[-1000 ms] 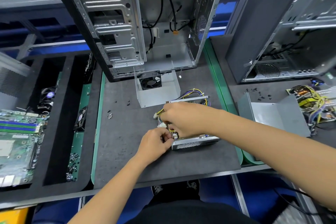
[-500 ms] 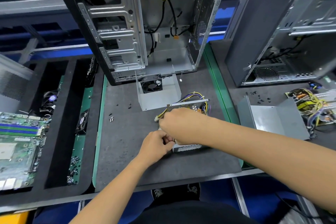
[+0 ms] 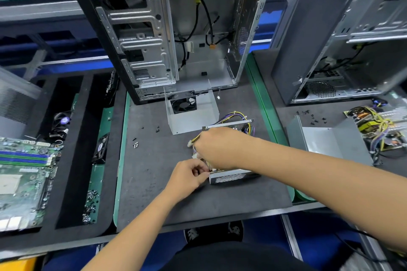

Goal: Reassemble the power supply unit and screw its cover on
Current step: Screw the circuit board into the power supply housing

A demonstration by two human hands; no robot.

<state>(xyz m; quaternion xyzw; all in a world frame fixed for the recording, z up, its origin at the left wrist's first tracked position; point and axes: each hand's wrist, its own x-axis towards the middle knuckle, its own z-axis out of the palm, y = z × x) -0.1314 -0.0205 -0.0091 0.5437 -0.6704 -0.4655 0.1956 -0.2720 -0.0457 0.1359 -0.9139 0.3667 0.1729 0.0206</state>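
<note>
Near the front edge of the dark mat (image 3: 154, 182), our left hand (image 3: 187, 177) pinches the corner of the power supply unit (image 3: 233, 177), while our right hand (image 3: 217, 147) grasps its wire bundle (image 3: 237, 116); the cover (image 3: 191, 114) sits behind, near the open computer case (image 3: 171, 28).

Open computer case (image 3: 176, 35), motherboard (image 3: 22, 174)

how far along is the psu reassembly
Done: the board sits in the base, wires trailing out the back. In hand: both hands, left and right, work at its front-left corner; what they pinch is hidden. Left: the cover stands apart behind, and loose screws lie on the mat.
</note>
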